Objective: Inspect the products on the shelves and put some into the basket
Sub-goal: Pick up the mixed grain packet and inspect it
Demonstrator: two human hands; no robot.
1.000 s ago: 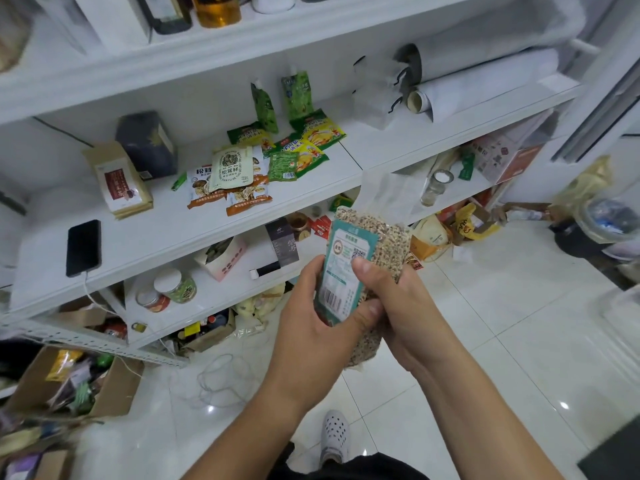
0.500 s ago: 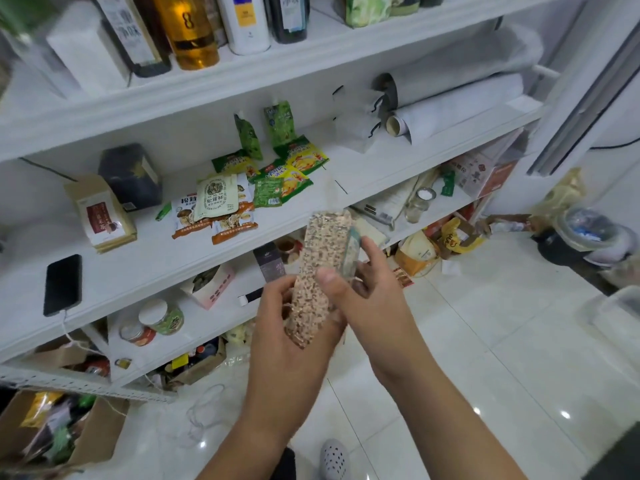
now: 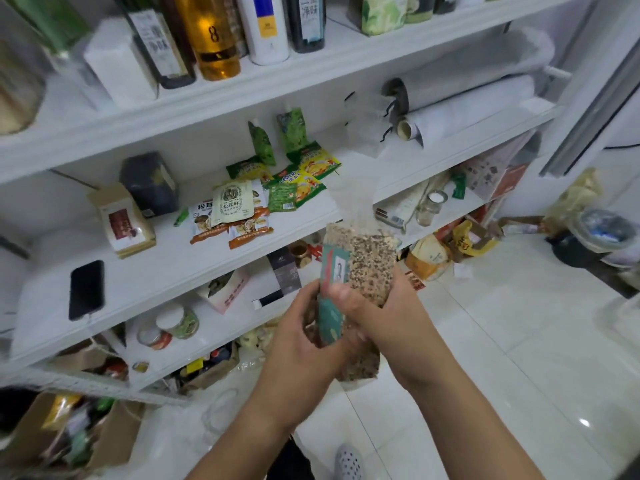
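Before the white shelves, both hands held a clear bag of mixed grain upright, above the pale tiled floor and clear of every shelf edge. The left hand curled round the bag's lower left side, over its teal label; the right hand gripped it from the right, thumb laid across the label's front. The bag's top rose just past the front lip of the middle shelf as seen from the head camera, though it hung nearer the person than that lip.

On the middle shelf, snack packets lay in a loose heap near the front edge, green and yellow sachets behind them, two green pouches leaning on the back wall. A dark box and a tan carton stood to the left, and a black phone lay flat near the left front edge, a cable at its lower end. Paper rolls filled the right end of that level.

Bottles crowded the top shelf close to its lip. Lower down, jars and small boxes sat on a shelf set further back. Open floor stretched to the right of the hands, bounded by bags and a bin at the far right. A cardboard box sat on the floor at lower left, and a white shoe showed below the forearms.
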